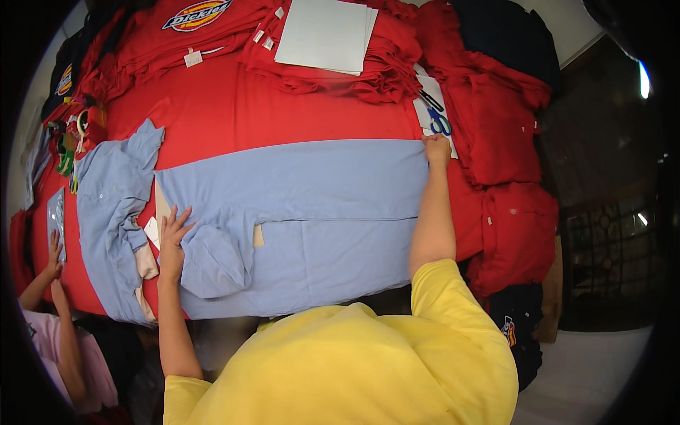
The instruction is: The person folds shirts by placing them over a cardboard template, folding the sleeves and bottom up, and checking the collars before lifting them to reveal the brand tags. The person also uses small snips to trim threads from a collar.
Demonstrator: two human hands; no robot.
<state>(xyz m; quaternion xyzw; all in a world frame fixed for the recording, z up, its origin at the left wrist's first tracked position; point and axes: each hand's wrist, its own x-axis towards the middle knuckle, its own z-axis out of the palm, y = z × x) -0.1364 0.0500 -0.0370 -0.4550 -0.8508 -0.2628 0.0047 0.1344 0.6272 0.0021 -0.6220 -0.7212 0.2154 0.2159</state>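
A light blue garment (347, 177) lies spread over a red cloth-covered table in front of me. At its far right corner, my right hand (437, 149) is closed on the fabric edge. My left hand (172, 241) rests at the garment's left end with fingers spread, beside a bunched, folded part (216, 262) of it. Beige board (162, 207) shows from under the left end, and another bit shows through a gap in the middle. A second light blue garment (106, 184) lies crumpled to the left of my left hand.
Blue-handled scissors (438, 122) and a black-handled tool (431, 100) lie beyond my right hand. White sheets (322, 35) top a red garment pile; folded red garments (506, 134) line the right. At left, another person's hand (54, 258) touches a clear packet (57, 216), near tape rolls (83, 124).
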